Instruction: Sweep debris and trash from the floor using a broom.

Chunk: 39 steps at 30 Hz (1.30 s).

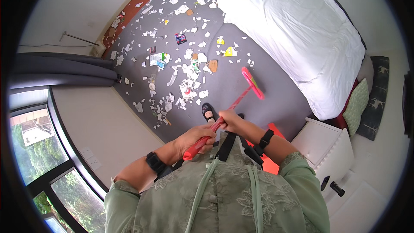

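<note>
My left hand (199, 137) is wrapped around the red handle of a broom (241, 99), close to its lower end by my waist. Further up the handle, my right hand (231, 121) grips it too. The handle slants away to the right. Its pink head (253, 83), with some green on it, is over the grey floor (275, 100); whether it touches is hard to tell. Left of the head, torn paper scraps (190, 74) lie in a loose heap. A brown cardboard piece (212, 65) and a yellow-and-white packet (229, 51) are also there.
More scraps spread towards the far wall. A bed with a white quilt (291, 32) stands on the right, beside a white nightstand (326, 139). A red object (270, 165) is partly hidden by my right arm. Grey curtains (64, 71) and a window (38, 136) are left.
</note>
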### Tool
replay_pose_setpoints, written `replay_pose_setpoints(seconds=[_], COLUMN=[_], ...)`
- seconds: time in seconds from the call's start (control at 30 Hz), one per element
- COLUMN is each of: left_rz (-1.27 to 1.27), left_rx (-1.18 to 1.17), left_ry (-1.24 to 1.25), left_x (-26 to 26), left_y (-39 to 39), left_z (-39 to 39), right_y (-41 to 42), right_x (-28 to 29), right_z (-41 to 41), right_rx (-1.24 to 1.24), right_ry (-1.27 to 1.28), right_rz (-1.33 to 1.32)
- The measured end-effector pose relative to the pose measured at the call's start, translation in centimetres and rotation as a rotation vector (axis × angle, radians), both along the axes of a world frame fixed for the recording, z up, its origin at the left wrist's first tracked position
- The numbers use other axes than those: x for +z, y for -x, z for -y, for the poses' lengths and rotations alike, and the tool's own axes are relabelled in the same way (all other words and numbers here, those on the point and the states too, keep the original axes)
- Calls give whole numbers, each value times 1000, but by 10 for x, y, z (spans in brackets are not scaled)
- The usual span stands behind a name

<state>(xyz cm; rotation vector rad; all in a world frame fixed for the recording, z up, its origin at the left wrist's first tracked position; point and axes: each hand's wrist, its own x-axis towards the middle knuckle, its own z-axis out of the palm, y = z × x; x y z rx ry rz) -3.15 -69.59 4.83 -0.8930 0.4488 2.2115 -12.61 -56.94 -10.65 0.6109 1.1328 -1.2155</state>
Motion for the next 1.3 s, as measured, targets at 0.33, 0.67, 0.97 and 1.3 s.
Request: replay_pose_setpoints(seconds=[0.33, 0.67, 0.97, 1.3], left_rz=[24, -67, -81, 18], left_rx=[-71, -97, -126, 28], left_ry=[232, 109, -148, 225], left_x=[39, 16, -77, 10], left_y=[-16, 11, 81, 75], left_z=[24, 36, 9, 53], right_y=[-30, 11, 74, 79], right_x=[11, 10, -64, -2], right_z=[46, 32, -22, 95], right_rx=[56, 4, -167, 123], right_ry=[229, 98, 32, 244], right_rz=[127, -38, -37, 41])
